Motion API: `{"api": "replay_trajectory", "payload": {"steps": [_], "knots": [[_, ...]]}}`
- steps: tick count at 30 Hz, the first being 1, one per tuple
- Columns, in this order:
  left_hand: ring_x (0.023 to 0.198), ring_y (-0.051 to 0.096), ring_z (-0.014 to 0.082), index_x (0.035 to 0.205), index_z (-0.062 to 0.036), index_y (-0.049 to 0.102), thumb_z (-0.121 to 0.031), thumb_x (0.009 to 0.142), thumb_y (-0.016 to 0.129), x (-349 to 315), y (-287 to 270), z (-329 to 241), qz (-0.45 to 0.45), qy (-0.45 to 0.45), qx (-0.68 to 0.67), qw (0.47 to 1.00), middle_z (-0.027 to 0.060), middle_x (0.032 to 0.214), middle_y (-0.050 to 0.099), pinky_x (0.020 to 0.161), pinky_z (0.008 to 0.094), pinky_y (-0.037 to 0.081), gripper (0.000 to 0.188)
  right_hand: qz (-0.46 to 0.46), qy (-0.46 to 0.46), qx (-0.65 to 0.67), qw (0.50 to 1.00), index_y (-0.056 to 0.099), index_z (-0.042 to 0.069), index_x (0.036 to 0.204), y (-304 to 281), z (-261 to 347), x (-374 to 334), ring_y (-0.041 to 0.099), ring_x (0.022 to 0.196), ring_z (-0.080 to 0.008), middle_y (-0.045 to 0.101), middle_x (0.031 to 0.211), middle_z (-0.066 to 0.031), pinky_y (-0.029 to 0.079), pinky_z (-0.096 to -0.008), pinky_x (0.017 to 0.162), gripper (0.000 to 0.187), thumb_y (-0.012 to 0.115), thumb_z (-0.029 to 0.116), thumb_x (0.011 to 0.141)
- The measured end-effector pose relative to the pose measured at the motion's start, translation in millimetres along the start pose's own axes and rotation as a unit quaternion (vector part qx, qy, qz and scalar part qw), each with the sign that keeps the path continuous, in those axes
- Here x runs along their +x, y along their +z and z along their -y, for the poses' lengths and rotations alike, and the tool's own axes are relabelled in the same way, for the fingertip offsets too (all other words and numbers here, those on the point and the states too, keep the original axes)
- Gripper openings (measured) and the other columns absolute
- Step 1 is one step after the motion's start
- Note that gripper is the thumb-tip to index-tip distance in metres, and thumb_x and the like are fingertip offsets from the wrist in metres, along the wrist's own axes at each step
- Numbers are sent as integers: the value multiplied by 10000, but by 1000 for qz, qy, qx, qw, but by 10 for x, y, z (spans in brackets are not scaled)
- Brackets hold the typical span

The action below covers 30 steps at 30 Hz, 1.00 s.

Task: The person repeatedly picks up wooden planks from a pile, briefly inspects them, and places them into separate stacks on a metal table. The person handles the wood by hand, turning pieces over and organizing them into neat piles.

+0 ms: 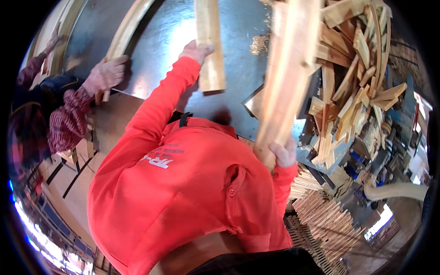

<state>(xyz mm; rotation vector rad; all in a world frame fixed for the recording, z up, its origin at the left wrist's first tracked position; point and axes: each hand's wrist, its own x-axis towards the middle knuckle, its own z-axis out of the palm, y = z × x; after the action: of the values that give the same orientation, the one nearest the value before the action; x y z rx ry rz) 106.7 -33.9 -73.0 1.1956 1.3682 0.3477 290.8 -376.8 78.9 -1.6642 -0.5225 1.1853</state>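
My left hand (196,52), in a pale glove, reaches forward and grips the left edge of a wooden board (210,68). That board lies lengthwise on the metal table, its near end toward me. At my right side, my right hand (285,154), also gloved, is closed on the near end of a wider wooden plank (289,68). This plank is closer to me and runs up past the top of the picture, looking raised and slightly blurred. My red sleeves lead to both hands.
The shiny metal table (156,55) carries sawdust (260,44). Offcuts (348,78) pile up on the right, with stacked wood strips (325,220) and a ribbed hose (396,191) below. On the left, a co-worker's gloved hand (106,74) holds another board (128,27).
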Motion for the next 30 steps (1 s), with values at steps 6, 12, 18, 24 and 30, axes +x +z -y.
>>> {"api": "replay_trajectory", "payload": {"steps": [6,12,18,24,30], "knots": [[1115,580,352,1320,67,448,-517,814,635,-140,-136,284,-3,26,95,995,242,1204,600,981,381,430,795,-25,34,-247,968,387,81,1422,1143,-31,1419,527,1199,-326,511,1330,-206,415,-376,1015,791,711,308,737],[943,630,260,1233,23,548,-407,737,773,79,-7,438,56,-64,43,995,164,1048,665,856,355,498,694,24,10,-512,859,105,173,1532,1771,-350,1662,231,1405,-417,119,1561,-212,286,-450,1128,1180,792,514,635],[797,617,202,1138,23,602,-297,719,793,128,-198,547,32,20,-14,999,115,933,674,769,350,521,560,119,95,163,975,355,43,1434,1272,-650,1846,585,1095,-227,564,1238,-145,516,-324,912,797,764,95,752],[890,662,303,1368,38,385,-451,747,731,-248,-550,-213,-42,48,406,912,198,1010,675,816,401,526,862,185,-94,-141,968,371,42,1417,1776,-578,2086,604,1027,-254,603,1199,-171,483,-331,922,599,589,326,937],[1112,592,403,1494,-37,158,-590,762,664,-144,-572,339,-26,34,207,977,270,1222,588,960,403,462,1048,196,-6,-244,950,148,-27,1495,1638,-44,1814,588,1117,-375,563,1266,-254,458,-383,916,917,467,602,909]]}}
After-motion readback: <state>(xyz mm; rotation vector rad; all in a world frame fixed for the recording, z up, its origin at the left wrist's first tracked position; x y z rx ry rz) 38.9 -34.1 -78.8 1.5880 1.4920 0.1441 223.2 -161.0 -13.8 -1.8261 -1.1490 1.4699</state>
